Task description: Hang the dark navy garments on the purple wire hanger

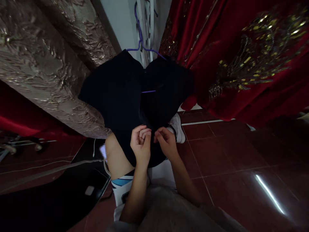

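A dark navy top (113, 87) hangs from a purple hanger (140, 45), its front parted at the middle, where the hanger's lower bar shows. Its lower part drapes over my lap. At the lower front edge, my left hand (141, 140) is closed, fingers curled and thumb against the fingertips, on the cloth. Just to the right, my right hand (166, 140) pinches the cloth at the other side of the opening. The two sets of fingertips are a small gap apart. Any small fastening between them is too dark to make out.
Beige textured drapery (48, 64) hangs at left and red sequined fabric (241, 64) at right. A white stand (146, 29) holds the hanger. Left of my bare knee, a phone (98, 180) lies on a black surface, with cables nearby. My white shoe (178, 128) rests on red tiles (217, 154).
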A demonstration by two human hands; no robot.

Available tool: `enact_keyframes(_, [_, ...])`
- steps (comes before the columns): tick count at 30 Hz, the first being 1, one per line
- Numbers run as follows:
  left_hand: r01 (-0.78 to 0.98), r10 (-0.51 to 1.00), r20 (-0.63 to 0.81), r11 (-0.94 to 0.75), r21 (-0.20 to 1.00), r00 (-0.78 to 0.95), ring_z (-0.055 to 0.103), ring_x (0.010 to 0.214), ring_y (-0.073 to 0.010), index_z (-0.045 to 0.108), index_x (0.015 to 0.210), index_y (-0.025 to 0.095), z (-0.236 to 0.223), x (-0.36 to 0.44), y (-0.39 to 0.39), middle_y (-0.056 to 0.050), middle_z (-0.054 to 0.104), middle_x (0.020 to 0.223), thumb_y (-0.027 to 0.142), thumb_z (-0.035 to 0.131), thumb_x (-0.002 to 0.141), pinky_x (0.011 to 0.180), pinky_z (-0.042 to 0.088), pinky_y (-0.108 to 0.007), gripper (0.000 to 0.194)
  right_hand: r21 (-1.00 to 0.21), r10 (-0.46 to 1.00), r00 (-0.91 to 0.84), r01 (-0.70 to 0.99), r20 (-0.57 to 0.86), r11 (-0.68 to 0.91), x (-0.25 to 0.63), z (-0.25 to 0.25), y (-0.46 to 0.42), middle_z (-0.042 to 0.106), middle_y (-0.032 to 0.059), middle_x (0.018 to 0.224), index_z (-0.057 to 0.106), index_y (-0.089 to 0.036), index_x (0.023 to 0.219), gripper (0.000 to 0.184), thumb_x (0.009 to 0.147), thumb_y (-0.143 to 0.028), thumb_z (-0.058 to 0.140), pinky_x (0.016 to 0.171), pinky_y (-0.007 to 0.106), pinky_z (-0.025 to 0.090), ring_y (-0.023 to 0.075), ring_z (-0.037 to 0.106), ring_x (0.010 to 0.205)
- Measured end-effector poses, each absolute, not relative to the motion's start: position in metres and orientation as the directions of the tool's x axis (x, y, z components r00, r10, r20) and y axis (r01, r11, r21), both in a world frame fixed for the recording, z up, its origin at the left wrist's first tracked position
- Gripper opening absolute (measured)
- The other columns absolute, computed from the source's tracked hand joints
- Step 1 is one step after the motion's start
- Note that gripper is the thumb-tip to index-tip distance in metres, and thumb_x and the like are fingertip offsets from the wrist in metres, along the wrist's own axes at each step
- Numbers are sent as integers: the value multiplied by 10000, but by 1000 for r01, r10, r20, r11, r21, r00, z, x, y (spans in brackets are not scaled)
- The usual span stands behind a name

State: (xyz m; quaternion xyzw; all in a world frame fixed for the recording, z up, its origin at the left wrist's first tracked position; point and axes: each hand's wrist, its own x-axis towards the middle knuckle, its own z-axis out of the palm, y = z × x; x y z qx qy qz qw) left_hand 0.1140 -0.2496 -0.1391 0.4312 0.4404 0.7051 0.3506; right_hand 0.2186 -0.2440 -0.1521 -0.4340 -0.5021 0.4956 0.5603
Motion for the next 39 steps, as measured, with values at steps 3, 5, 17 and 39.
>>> enact_keyframes(3, [-112, 912, 275, -321, 941, -303, 709, 966, -158, 620, 1132, 213, -149, 108, -244, -67, 681, 1048, 194, 750, 843, 877, 586, -267, 317, -985, 994, -31, -142, 102, 97, 220, -151, -244, 595, -16, 636, 607, -195, 826, 257, 962, -413, 609, 621, 257, 438, 123, 565, 606])
enact_keyframes(5, [-61, 940, 265, -284, 957, -216, 706, 1007, -167, 636, 1137, 203, -154, 103, -242, -73, 691, 1054, 185, 745, 838, 938, 575, -285, 318, -985, 996, -34, -158, 83, 77, 220, -152, -244, 590, -15, 628, 624, -191, 824, 267, 960, -420, 614, 612, 255, 436, 119, 559, 596])
enact_keyframes(17, [29, 931, 248, -249, 968, -269, 660, 781, -153, 657, 896, 182, -161, 108, -241, -24, 662, 823, 160, 666, 815, 750, 537, -259, 84, -979, 999, 26, -203, 29, 33, 213, -137, -239, 574, -29, 569, 661, -173, 808, 273, 828, -435, 737, 474, 220, 385, 81, 490, 479])
enact_keyframes(39, [122, 853, 520, -512, 851, -46, 652, 871, -142, 649, 1004, 187, -113, 99, -191, -39, 667, 921, 191, 629, 964, 841, 510, -265, 44, -869, 878, 86, -128, 470, 478, 205, -21, -132, 490, -56, 593, 610, -207, 904, 307, 928, -508, 665, 468, 187, 369, 59, 481, 507])
